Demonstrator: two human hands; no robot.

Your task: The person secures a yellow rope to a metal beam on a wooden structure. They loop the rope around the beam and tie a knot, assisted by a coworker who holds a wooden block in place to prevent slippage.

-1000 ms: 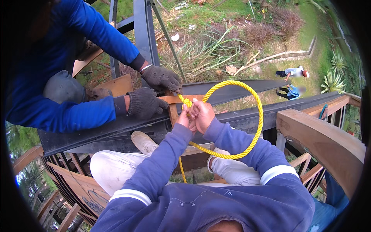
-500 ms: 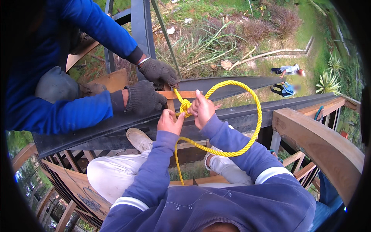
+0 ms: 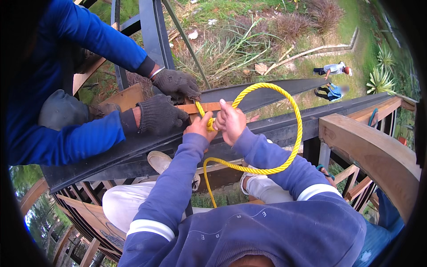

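Observation:
A yellow rope point(image 3: 299, 129) is knotted at a thin wooden strip point(image 3: 207, 107), and both of my hands are closed on it. My left hand point(image 3: 199, 127) wraps the rope just below the strip, hiding most of the knot. Beside it, my right hand point(image 3: 231, 123) grips the rope with the thumb pointing up. From there a wide loop arcs over my right forearm, and a tail hangs down between my legs. To the left, a co-worker's dark-gloved hands point(image 3: 161, 114) rest near the strip's left end.
Long black metal beams point(image 3: 267, 122) cross in front of me, high above grassy ground. A curved wooden beam point(image 3: 369, 153) stands at the right. Two people point(image 3: 331, 69) are on the ground at the far right. Wooden framing point(image 3: 84, 209) lies at the lower left.
My left hand has moved up and closed over the knot, which showed more plainly before. My right hand's fingers have curled tighter. The view has shifted slightly.

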